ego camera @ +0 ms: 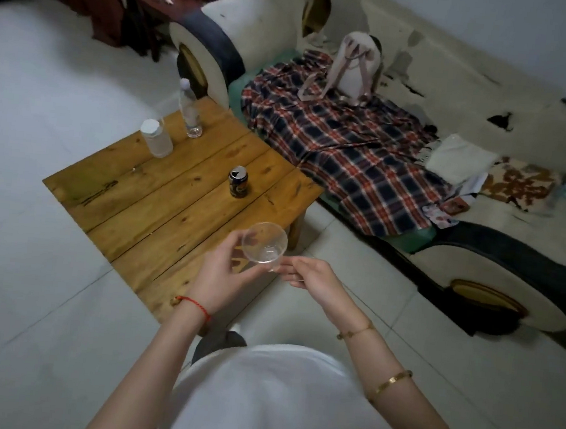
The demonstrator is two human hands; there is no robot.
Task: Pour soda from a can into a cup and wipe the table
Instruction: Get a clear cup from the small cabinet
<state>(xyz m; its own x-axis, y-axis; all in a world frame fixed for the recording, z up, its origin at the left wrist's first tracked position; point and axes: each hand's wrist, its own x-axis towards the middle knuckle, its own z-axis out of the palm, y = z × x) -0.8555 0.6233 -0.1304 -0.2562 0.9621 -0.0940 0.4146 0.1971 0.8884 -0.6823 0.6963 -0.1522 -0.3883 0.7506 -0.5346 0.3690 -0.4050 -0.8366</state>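
Note:
A clear plastic cup [265, 243] is held tilted above the near corner of the low wooden table [158, 210], its mouth turned toward me. My left hand [225, 274] grips its side. The fingertips of my right hand [310, 278] touch the cup's base from the right. A dark soda can [238, 182] with its top open stands upright on the table, well beyond the cup. No cloth for wiping is visible on the table.
Two clear plastic bottles [156, 138] [190, 108] stand at the table's far left corner. A worn sofa [478, 231] with a plaid blanket [349, 145], a white bag [352, 70] and a folded white cloth [461, 158] runs along the right. Tiled floor surrounds the table.

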